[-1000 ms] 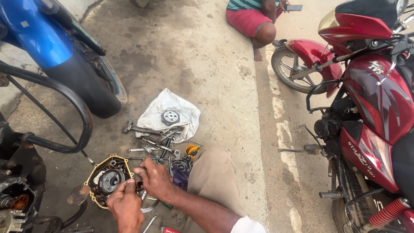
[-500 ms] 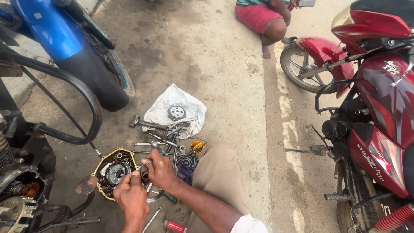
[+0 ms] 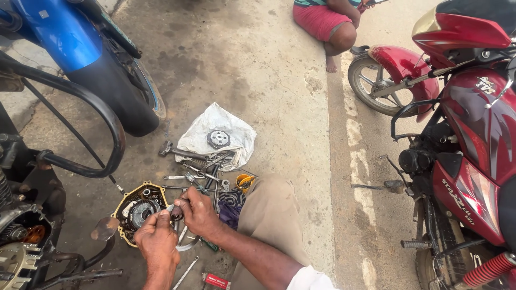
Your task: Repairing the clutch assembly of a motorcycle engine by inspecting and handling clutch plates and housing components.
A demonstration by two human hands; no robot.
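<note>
Both hands meet over the engine cover (image 3: 137, 212) on the ground. Left hand (image 3: 157, 241) and right hand (image 3: 198, 212) pinch one small dark part (image 3: 176, 214) between their fingertips, the cover just left of them.

Stained concrete ground (image 3: 258, 64) in daylight — a blue motorcycle (image 3: 80, 48) left, a red one (image 3: 473, 134) right (parked).

A blue motorcycle (image 3: 70, 37) stands far up-left of the hand, its black tyre (image 3: 123, 102) on the concrete floor (image 3: 258, 70). A red motorcycle (image 3: 473, 134) stands well to the right. A seated person in red shorts (image 3: 322, 21) sits far above.
</note>
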